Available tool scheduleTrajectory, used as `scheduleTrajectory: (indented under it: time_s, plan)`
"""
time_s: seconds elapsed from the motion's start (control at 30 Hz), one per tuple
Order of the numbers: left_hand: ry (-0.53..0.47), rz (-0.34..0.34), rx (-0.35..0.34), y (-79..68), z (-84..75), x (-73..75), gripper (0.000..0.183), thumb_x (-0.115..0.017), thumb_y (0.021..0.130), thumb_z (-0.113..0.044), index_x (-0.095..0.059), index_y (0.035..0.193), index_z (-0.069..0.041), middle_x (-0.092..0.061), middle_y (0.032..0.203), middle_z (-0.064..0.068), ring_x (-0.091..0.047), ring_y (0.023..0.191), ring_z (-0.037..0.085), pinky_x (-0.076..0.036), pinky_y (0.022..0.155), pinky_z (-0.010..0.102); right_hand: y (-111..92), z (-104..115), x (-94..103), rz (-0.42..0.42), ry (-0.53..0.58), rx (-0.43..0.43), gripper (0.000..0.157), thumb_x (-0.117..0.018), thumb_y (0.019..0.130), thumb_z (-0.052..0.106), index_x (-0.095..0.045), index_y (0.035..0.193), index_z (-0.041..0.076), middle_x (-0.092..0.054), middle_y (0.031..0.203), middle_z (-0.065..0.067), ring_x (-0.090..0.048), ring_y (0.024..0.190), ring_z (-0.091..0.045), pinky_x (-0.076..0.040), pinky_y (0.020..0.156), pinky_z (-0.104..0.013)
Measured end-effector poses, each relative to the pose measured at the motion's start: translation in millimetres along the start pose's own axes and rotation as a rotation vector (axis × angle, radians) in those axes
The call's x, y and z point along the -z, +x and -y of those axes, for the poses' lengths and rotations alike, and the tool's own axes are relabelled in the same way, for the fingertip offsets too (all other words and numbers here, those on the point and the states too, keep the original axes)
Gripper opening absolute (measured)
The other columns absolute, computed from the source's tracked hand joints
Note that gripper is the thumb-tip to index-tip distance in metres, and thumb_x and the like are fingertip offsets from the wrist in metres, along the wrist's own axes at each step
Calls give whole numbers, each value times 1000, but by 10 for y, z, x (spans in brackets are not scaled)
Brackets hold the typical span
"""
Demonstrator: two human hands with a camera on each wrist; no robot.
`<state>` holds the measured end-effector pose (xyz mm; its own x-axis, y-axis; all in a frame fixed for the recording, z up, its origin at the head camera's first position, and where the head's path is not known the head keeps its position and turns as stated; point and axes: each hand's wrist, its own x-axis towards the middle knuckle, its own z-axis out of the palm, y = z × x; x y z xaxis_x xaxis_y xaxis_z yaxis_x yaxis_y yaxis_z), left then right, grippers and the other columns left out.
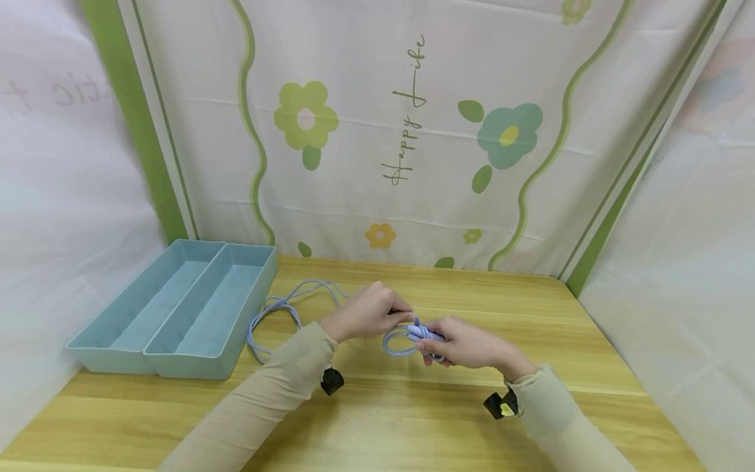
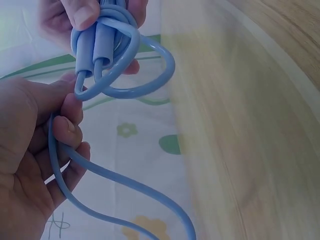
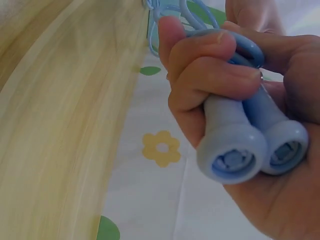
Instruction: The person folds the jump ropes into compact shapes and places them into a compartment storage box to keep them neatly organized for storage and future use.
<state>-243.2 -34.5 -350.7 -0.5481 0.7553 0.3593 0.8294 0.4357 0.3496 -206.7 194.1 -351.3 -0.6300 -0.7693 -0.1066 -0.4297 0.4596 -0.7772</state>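
R grip [image 1: 466,342] curls tight round both blue rope handles [image 3: 232,132] w/ cord [image 2: 135,93] wound abt them, above worktop [image 1: 413,419], while L grip [image 1: 368,311] holds cord in bent fingers just beside, rest lying loose nr blue trays [image 1: 189,367].

I face a white wall cloth [image 1: 354,52] printed with a green flower [image 1: 318,124], a blue flower [image 1: 509,136], an orange flower [image 1: 379,235] and the words [image 1: 415,98] "Happy Life" running sideways, between two wavy green lines [image 1: 263,157]. A left cloth [image 1: 47,216], bearing faint reversed letters [image 1: 85,94], and a right cloth [image 1: 678,262] flank me. My table [image 1: 413,426] is yellowish wood grain, reaching the wall cloth. Soft light leaves a pale sheen on its near part.
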Motion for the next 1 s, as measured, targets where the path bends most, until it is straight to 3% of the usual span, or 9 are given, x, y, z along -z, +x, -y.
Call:
scheduleTrajectory:
  time_s: [0.23, 0.47, 0.6, 0.73, 0.83, 1.0]
  plan:
    - [86, -10, -29, 10, -74, -17, 19, -64, 99, -19, -79, 87, -15, -67, 74, -8, -47, 53, -4, -38, 50, 14, 33, 8, -31, -57, -50, -29, 17, -50, 106, 18, -58, 105, 3, -64, 78, -10, -44, 51, -7, -38, 47, -21]
    - [207, -117, -146, 14, -204, -26, 18, -66, 97, -12, -74, 81, -12, -65, 73, -3, -53, 58, 2, -40, 54, 14, 30, 9, -29, -145, -5, -44, 20, -51, 105, 22, -56, 116, 5, -64, 80, -13, -42, 49, -8, -37, 44, -22]
    - [265, -200, -180, 5, -246, -50, 10, -68, 94, -8, -78, 96, -9, -57, 66, -3, -46, 53, 4, -35, 50, 14, 2, 20, -18, -232, 65, -52, 25, -53, 105, 22, -55, 125, 7, -65, 84, -17, -44, 50, -11, -39, 44, -23]
    - [306, -263, -191, -39, -268, -93, 20, -68, 94, -6, -75, 112, -6, -56, 68, -2, -45, 54, 7, -34, 51, 15, -22, 41, -17, -312, 107, -39, 27, -55, 104, 23, -56, 126, 8, -65, 88, -17, -47, 52, -13, -43, 45, -25]
    - [299, -299, -203, -84, -277, -135, 24, -67, 94, -3, -73, 117, -5, -65, 84, 3, -59, 69, 11, -45, 60, 15, -28, 39, -19, -352, 132, -26, 27, -55, 104, 25, -57, 126, 10, -66, 89, -15, -47, 52, -14, -43, 45, -25]
    - [182, -355, -209, -146, -244, -217, 30, -66, 93, 3, -69, 123, -2, -67, 101, 7, -63, 87, 16, -49, 70, 18, -44, -4, -8, -384, 223, -14, 36, -54, 104, 26, -54, 135, 10, -66, 91, -16, -47, 54, -16, -41, 44, -25]
